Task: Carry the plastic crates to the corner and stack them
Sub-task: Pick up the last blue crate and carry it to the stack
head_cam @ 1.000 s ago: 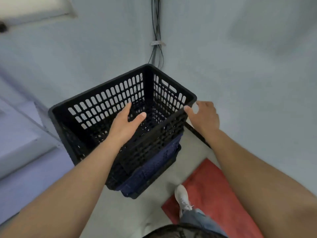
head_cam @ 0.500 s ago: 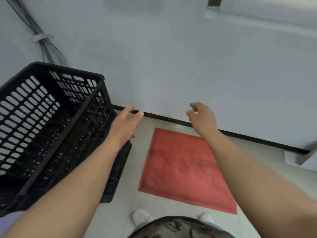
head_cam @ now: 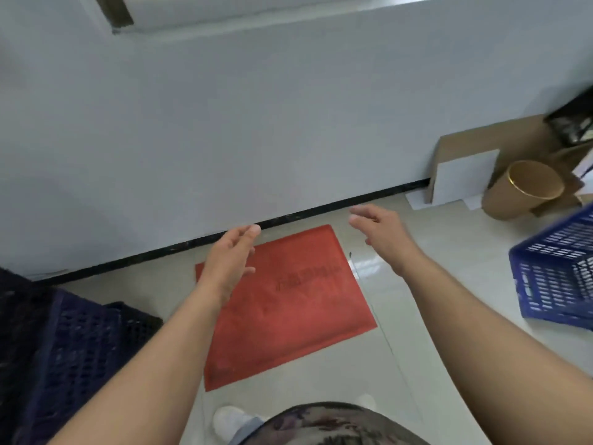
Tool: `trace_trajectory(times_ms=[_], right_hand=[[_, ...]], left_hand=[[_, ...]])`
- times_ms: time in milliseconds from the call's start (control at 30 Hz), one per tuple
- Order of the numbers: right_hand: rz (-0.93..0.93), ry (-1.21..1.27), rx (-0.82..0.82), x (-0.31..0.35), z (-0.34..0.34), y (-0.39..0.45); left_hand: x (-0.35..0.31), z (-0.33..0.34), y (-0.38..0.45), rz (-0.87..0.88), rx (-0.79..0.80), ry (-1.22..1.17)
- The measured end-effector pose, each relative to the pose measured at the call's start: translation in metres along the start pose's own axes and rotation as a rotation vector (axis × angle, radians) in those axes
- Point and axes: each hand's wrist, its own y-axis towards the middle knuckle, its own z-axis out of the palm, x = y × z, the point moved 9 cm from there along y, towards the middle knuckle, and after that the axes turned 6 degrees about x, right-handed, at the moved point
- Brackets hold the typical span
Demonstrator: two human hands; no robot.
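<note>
Your left hand [head_cam: 231,252] is held out over the red mat [head_cam: 285,303], fingers spread and loosely extended, gripping nothing. Your right hand [head_cam: 380,231] is likewise empty, fingers apart and slightly curled, raised above the tiled floor [head_cam: 433,316] just right of the mat. The two hands are apart from each other. The stacked crates [head_cam: 61,342], dark and slotted, stand at the lower left edge, against the wall [head_cam: 256,123], partly cut off by the frame. A blue crate [head_cam: 558,277] sits tilted at the right edge, well apart from the stack and from your right hand. Beyond it, near the wall, a brown bin [head_cam: 523,191] stands beside leaning cardboard [head_cam: 487,139]. One white shoe [head_cam: 229,422] shows at the bottom.
</note>
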Motion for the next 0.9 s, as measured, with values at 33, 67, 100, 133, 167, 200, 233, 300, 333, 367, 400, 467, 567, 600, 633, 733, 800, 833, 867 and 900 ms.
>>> trace_trajectory(times_ms=[33,67,100,133,167,200,233,300,333,367,400,467,567,600,633,733,800,833,867,900], right_hand=[[0.011,0.012,-0.018,-0.012,-0.024,-0.006],[0.026,0.024,-0.044,-0.026,-0.051,-0.014],[0.041,0.028,-0.061,-0.037,-0.072,-0.021],[0.052,0.037,-0.084,-0.047,-0.092,-0.028],[0.059,0.050,-0.113,-0.057,-0.113,-0.034],[0.064,0.065,-0.150,-0.066,-0.134,-0.041],[0.073,0.084,-0.193,-0.075,-0.157,-0.049],[0.107,0.125,-0.279,-0.094,-0.198,-0.063],[0.135,0.144,-0.319,-0.106,-0.218,-0.069],[0.163,0.161,-0.358,-0.117,-0.235,-0.075],[0.186,0.185,-0.397,-0.128,-0.252,-0.082],[0.228,0.237,-0.483,-0.151,-0.282,-0.094],[0.273,0.298,-0.610,-0.184,-0.325,-0.108],[0.286,0.309,-0.630,-0.192,-0.335,-0.110],[0.301,0.322,-0.644,-0.198,-0.344,-0.110],[0.331,0.338,-0.714,-0.222,-0.388,-0.104],[0.331,0.343,-0.754,-0.233,-0.424,-0.094],[0.335,0.349,-0.772,-0.238,-0.443,-0.087],[0.348,0.341,-0.782,-0.242,-0.462,-0.080],[0.369,0.329,-0.791,-0.245,-0.479,-0.072]], left_hand=[[-0.008,0.027,0.001,0.012,0.037,0.007],[-0.016,0.057,0.002,0.021,0.079,0.015],[-0.021,0.082,0.002,0.027,0.112,0.020],[-0.026,0.106,0.003,0.034,0.147,0.026],[-0.031,0.132,0.003,0.040,0.188,0.038],[-0.035,0.156,0.003,0.046,0.229,0.052],[-0.041,0.182,0.001,0.054,0.269,0.068],[-0.054,0.232,-0.001,0.083,0.341,0.111],[-0.059,0.256,-0.001,0.096,0.374,0.136],[-0.064,0.279,-0.001,0.105,0.402,0.153],[-0.067,0.300,-0.001,0.104,0.428,0.157],[-0.071,0.340,0.001,0.096,0.486,0.158],[-0.075,0.398,0.007,0.086,0.585,0.173],[-0.076,0.411,0.008,0.089,0.604,0.180],[-0.078,0.425,0.011,0.094,0.622,0.192],[-0.084,0.486,0.023,0.096,0.696,0.233],[-0.092,0.529,0.035,0.090,0.736,0.234],[-0.097,0.553,0.042,0.089,0.753,0.229],[-0.103,0.576,0.050,0.081,0.771,0.225],[-0.111,0.597,0.057,0.070,0.787,0.231]])
